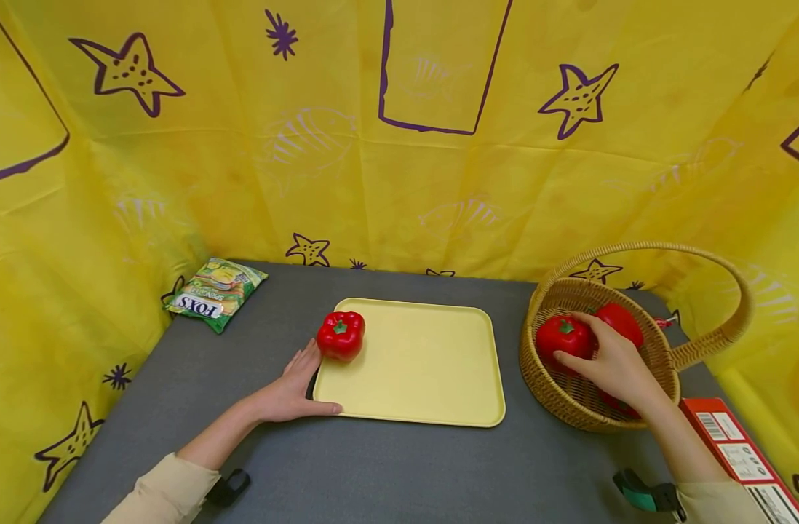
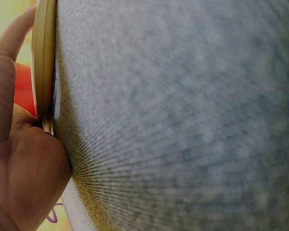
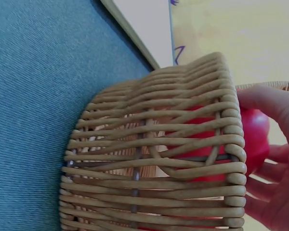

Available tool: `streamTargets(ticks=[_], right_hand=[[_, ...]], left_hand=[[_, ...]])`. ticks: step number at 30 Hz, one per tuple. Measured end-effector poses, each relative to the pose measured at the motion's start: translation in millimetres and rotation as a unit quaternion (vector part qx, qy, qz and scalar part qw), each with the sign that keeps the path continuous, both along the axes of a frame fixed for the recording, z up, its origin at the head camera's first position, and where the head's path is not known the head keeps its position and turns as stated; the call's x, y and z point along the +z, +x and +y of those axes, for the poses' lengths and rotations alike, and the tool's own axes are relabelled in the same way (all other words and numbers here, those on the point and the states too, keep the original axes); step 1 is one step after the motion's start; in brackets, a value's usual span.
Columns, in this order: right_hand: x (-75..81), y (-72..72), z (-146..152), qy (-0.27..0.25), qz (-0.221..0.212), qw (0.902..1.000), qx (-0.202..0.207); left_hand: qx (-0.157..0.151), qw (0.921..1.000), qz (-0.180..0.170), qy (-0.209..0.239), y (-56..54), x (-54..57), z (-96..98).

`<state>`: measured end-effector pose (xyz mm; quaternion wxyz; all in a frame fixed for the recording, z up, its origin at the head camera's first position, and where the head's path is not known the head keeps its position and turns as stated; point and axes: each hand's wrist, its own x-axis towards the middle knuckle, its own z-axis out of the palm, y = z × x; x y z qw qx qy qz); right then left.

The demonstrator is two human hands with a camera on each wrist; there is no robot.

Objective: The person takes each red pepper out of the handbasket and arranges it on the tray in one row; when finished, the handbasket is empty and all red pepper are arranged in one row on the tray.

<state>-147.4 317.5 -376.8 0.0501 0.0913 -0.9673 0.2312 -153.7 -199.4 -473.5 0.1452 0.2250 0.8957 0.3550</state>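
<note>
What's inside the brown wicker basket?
A shiny red vegetable with a green stem, gripped by the right hand; another rounded red thing beyond it; and a half-hidden red thing near the front. What's under these and the hand, inside the basket, is covered.

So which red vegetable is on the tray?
The bell pepper at the left edge of the yellow tray, near the left grip; the others are in the wicker basket.
</note>
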Motion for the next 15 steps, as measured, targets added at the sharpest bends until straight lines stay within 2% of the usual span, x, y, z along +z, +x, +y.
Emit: streamTargets(ticks=[7, 15], right_hand=[[-1.2, 9.4, -3.1, -0.017, 0.050, 0.9986, 0.000], [2.4, 16.0, -8.1, -0.035, 0.082, 0.9961, 0.003]], left_hand=[[0.000, 1.0000, 0.002, -0.001, -0.1, -1.2, -0.1], [0.000, 1.0000, 0.002, 0.001, -0.5, -1.1, -1.0]])
